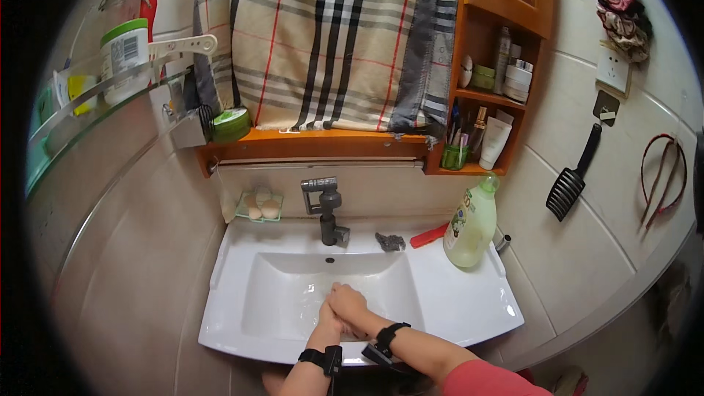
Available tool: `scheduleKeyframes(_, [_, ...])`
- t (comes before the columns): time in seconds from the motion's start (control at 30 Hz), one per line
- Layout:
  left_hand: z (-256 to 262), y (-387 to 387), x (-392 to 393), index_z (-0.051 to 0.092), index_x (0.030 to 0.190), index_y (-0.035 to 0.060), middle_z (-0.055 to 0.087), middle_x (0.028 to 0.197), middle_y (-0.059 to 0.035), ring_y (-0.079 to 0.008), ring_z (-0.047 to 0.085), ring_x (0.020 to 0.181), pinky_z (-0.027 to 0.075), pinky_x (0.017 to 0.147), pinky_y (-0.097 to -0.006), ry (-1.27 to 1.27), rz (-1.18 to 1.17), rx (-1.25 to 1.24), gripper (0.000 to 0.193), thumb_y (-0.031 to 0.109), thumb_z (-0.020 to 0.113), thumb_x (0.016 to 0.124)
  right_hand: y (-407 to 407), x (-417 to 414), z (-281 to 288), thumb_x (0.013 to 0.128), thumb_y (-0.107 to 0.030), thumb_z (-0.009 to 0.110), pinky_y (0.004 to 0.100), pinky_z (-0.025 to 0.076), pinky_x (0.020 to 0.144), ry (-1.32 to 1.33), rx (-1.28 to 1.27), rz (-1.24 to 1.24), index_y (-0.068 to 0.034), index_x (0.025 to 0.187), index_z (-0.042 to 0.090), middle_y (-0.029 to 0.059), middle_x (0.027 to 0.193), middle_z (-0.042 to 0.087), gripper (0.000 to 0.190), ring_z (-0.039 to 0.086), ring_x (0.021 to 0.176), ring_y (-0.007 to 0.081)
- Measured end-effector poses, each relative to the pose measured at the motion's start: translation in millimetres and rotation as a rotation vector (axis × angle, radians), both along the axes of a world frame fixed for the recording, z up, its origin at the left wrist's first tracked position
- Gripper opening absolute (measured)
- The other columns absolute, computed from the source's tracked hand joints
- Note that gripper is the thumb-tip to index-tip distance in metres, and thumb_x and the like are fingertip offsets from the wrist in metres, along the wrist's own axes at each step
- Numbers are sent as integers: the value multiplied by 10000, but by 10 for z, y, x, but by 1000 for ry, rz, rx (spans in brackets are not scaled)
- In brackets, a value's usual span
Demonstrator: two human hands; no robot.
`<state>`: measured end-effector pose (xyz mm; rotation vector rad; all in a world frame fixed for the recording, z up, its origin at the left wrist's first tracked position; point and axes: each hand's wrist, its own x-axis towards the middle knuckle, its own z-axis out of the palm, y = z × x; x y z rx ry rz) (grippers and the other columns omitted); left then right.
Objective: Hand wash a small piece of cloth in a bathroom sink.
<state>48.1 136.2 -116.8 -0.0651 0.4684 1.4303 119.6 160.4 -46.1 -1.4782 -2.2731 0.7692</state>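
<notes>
My right hand (pixel 347 301) lies over my left hand (pixel 330 319), the two pressed together above the front half of a white ceramic washbasin (pixel 264 297). The fingers overlap, so whether anything lies between the palms is hidden. Wet glints show on the bowl's bottom around the hands. A black strap with a small device circles each wrist. Beyond the bowl stands a dark grey tap (pixel 328 214), apart from both hands, and I cannot make out a stream from it. The overflow hole (pixel 329 260) sits in the bowl's back wall.
On the basin's ledge lie a steel-wool scourer (pixel 390 242) and a red flat object (pixel 429 236), beside a green detergent bottle (pixel 472 225). A soap rack (pixel 259 208) hangs at back left. Above, a plaid cloth (pixel 330 44) covers the wooden cabinet (pixel 489 93). A glass shelf (pixel 82 115) juts out left.
</notes>
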Motion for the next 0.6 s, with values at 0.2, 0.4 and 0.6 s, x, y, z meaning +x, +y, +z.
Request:
scheduleKeyframes(0.2, [-379,79,-121,560,1151,137,574,1190,-122,-320,533,1104,419,936,-457,76,45,35,409,407,466,858,-253,-2,190,865,-345,499,478,490,804,-29,83,382,-55,1005,605,220,987,596,339,598,900,421])
scheduleKeyframes(0.4, [-777,181,-124,563,1154,159,566,1203,-114,-325,508,1143,409,946,-450,165,32,69,425,426,462,841,77,-28,-69,854,-344,527,471,500,781,-7,-21,11,-52,958,618,223,973,594,324,607,875,414])
scheduleKeyframes(0.6, [-429,39,-95,508,1211,99,546,1231,-133,-300,516,1138,415,959,-448,101,38,13,436,390,354,924,-324,-79,147,853,-321,521,469,514,736,-55,163,327,-51,930,629,211,964,605,301,617,862,391])
